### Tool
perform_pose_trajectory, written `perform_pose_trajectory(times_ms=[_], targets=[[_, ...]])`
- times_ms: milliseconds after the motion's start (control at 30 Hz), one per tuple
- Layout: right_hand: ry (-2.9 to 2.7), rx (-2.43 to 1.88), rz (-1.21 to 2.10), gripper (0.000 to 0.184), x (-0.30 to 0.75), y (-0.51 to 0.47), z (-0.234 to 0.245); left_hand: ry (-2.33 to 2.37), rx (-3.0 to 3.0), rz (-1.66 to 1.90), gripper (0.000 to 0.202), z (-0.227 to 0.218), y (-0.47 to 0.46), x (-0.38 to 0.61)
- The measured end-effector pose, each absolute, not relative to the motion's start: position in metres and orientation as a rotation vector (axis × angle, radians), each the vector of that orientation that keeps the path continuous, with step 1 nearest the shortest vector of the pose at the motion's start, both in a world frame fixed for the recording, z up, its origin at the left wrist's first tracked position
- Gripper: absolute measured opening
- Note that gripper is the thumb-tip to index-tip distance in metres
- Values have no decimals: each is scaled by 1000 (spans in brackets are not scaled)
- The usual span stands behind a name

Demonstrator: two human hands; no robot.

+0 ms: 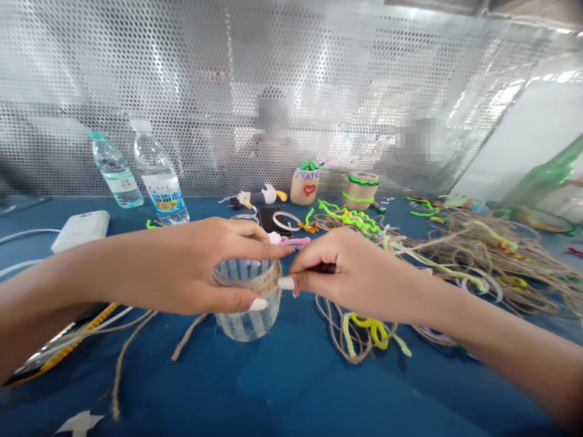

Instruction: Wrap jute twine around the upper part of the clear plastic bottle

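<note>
A small clear plastic cup (248, 318) with white stripes stands on the blue table (291, 388), jute twine (262, 280) wound round its rim. My left hand (200, 267) wraps round the cup's top, thumb pressing the twine. My right hand (350, 270) is pinched beside the rim, fingers closed on a dark thin object I cannot make out, touching the twine end. Loose twine strands (136, 340) trail from the cup toward the near left.
Two water bottles (159, 182) and a white power bank (82, 230) stand far left. Two twine-wrapped decorated cups (305, 185), a toy bird (255, 197), tape rings, green and yellow pipe cleaners (373, 331) and a jute heap (492, 249) lie right. A perforated metal screen (291, 91) backs the table.
</note>
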State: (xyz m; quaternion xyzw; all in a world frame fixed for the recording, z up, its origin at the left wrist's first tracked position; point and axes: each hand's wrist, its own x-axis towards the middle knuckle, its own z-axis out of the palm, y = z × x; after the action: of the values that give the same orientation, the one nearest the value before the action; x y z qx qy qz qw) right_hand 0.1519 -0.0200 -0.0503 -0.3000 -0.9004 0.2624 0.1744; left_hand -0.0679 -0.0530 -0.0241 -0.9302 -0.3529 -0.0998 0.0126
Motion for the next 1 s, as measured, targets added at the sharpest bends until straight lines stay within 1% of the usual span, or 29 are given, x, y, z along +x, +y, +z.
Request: perform_pose_trajectory(times_ms=[100,300,367,500,633,767,867,1000], targets=[[-2550,-838,763,21,150,-19,-53,-1088,-2919,-332,43,-21,-53,-68],[-2518,-778,781,23,145,-22,-57,-1124,-2902,-292,58,-28,-48,-70],[-2503,-777,766,22,145,-23,-57,-1139,-2868,-308,56,-33,-49,-69],[-2507,-812,737,23,146,-23,-55,-1226,-2800,-279,48,-35,-52,-67],[-2531,-846,727,24,147,-24,-53,-1306,-2944,-182,47,-23,-50,-67],[-2532,-819,723,23,147,-22,-56,-1195,-3061,-154,41,-13,-47,-67],[-2522,-811,713,21,146,-20,-59,-1170,-3037,-97,43,-14,-47,-68],[-2493,-838,694,20,145,-20,-61,-1193,-2986,-39,53,-23,-47,-70]])
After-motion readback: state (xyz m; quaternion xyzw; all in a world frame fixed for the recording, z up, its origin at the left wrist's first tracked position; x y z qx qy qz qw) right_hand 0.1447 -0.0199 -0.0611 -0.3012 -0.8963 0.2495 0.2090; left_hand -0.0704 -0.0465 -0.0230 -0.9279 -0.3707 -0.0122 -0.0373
